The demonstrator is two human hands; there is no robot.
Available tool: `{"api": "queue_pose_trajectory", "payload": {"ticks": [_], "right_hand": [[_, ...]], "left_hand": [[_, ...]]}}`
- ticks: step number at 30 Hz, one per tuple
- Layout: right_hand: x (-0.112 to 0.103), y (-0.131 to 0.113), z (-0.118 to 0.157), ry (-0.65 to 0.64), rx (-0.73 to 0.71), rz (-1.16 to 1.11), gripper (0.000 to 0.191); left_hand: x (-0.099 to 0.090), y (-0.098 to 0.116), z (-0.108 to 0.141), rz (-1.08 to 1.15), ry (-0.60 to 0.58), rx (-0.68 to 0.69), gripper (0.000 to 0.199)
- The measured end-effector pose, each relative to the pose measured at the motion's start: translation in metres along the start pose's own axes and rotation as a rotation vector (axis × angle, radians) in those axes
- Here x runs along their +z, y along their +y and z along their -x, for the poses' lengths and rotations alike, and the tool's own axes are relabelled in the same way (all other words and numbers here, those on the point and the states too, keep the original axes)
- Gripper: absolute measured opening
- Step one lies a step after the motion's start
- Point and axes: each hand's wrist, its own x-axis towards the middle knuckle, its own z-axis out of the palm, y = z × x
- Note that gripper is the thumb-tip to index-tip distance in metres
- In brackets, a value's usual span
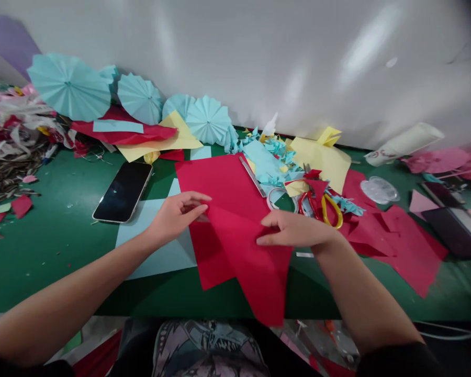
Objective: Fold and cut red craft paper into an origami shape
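Left hand (177, 215) pinches the upper corner of the red sheet (255, 256), thumb and forefinger nearly meeting on it; right hand (294, 229) is half curled at its right edge, small gap between the tips — can't tell if paper is clamped. Sheet is centre frame, tilted, lower corner reaching the table's (74, 283) front edge.

Doing it well, my judgement: light pinch close to the edges, even pull both sides, no squeezing mid-sheet or it creases. Bring the low corner back over the table; square the edges against the base sheet (210, 175) below before pressing anything flat.

Counts, big to small: one table; one red sheet in hand, one base sheet under it; one blue sheet (157, 262) lower left of centre; four pleated discs (68, 89) clear along upper left — maybe more behind; one phone (122, 192) left of centre; one metal strip (252, 177) above the right hand; two coloured handles right of centre, one yellow (339, 213), one red (302, 203).
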Motion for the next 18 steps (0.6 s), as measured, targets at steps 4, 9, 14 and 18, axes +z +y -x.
{"api": "queue_pose_trajectory", "payload": {"ticks": [4, 9, 14, 18], "right_hand": [[-0.014, -0.035, 0.014, 0.391, 0.029, 0.470, 0.038], [0.003, -0.077, 0.030, 0.698, 0.068, 0.955, 0.025], [0.030, -0.083, 0.011, 0.703, 0.134, 1.262, 0.029], [0.058, -0.062, -0.023, 0.547, 0.232, 1.180, 0.031]], "left_hand": [[0.000, 0.003, 0.000, 0.164, 0.124, 0.172, 0.032], [-0.001, 0.007, 0.005, 0.324, -0.032, 0.168, 0.026], [-0.002, 0.002, 0.008, 0.507, -0.235, 0.108, 0.039], [0.006, -0.001, 0.005, 0.622, -0.149, -0.063, 0.037]]}}
